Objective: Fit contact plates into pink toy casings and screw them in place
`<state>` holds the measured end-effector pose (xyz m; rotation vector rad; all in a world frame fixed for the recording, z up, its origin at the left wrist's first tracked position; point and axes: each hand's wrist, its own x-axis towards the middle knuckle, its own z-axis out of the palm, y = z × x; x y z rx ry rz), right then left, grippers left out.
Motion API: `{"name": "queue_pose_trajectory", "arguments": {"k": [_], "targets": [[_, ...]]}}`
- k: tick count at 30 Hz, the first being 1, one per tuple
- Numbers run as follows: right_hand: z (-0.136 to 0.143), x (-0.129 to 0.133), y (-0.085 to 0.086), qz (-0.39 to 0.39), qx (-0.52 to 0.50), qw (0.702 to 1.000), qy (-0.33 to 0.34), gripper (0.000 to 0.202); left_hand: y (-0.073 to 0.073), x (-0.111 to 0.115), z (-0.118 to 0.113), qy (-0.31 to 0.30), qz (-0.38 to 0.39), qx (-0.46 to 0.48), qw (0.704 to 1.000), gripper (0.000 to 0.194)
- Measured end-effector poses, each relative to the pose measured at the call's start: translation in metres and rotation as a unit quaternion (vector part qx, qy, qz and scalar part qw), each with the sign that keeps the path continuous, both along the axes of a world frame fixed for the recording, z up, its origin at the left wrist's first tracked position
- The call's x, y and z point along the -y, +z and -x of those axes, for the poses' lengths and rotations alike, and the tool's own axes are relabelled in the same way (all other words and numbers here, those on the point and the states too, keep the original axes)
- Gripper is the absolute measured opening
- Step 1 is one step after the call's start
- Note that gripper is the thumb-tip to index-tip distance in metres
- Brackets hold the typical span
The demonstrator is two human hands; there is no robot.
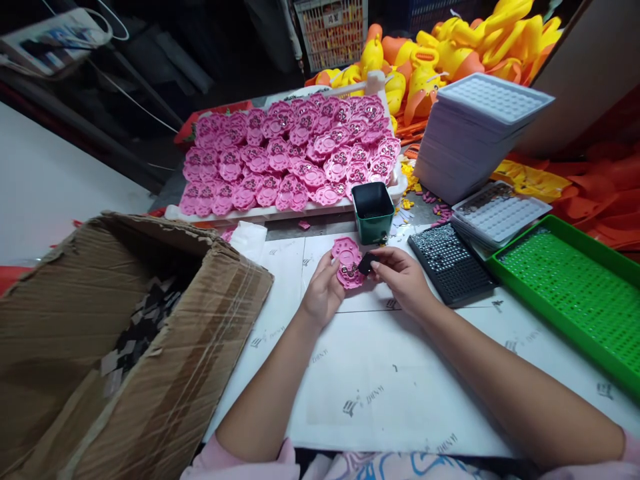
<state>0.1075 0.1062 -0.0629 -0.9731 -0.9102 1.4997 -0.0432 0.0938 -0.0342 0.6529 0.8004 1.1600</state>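
Over the middle of the white table covering, my left hand (324,288) is closed on the left edge of a pink scalloped plastic piece (347,260). Small shiny parts sit in the lower part of this piece. My right hand (403,277) pinches a small flat black square piece (369,263) between thumb and fingers. The black square is at the right edge of the pink piece; whether they touch I cannot tell. Just beyond both hands stands a dark green square cup (373,223). To the right of my right hand lies a black perforated tray (455,270) with small shiny parts.
A white tray (280,217) heaped with pink pieces lies behind. At left, an open cardboard box (200,333) holds black squares. On the right are a green tray (565,293) and a tall stack of white trays (460,143). Yellow and orange plastic pieces (450,57) are piled at the back.
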Motion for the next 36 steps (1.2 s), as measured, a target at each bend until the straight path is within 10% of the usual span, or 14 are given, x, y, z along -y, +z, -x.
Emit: {"name": "queue_pose_trajectory", "arguments": {"k": [36], "targets": [[0.002,0.001,-0.009,-0.026,0.077,0.995,0.064,0.036,-0.008,-0.007,0.006,0.117,0.025,-0.071,0.990,0.065]]}}
